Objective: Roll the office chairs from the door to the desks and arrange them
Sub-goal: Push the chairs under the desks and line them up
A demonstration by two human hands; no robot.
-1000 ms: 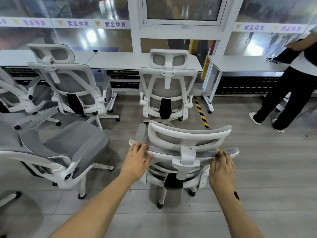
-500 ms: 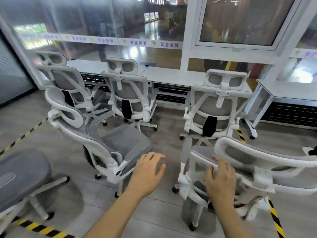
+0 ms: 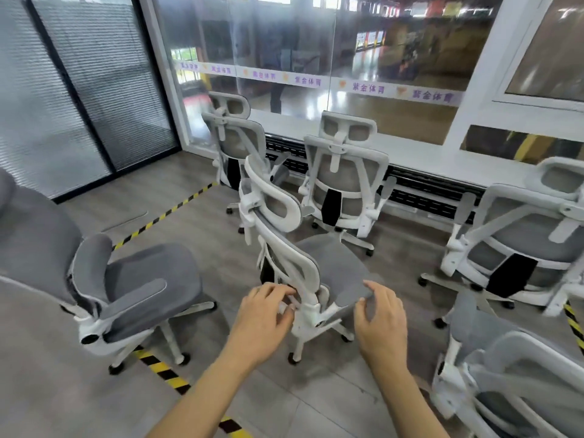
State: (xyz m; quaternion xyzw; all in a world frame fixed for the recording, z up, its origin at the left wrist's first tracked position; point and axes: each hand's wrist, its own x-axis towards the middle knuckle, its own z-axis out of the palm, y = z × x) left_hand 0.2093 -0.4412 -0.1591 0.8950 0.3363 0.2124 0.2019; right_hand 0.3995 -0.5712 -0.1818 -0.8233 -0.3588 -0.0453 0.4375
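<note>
Grey-and-white office chair [image 3: 316, 267] stands on the floor [image 3: 196, 235] among other chairs [image 3: 344, 172], apart from the desk [image 3: 426, 158]. Left hand [image 3: 262, 320] curls its fingers round the backrest frame; right hand [image 3: 380, 317], fingers loosely spread, touches the seat edge

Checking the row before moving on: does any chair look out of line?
Yes. The middle chair stands side-on, away from the desk, while the two chairs behind it face the desk squarely.
</note>
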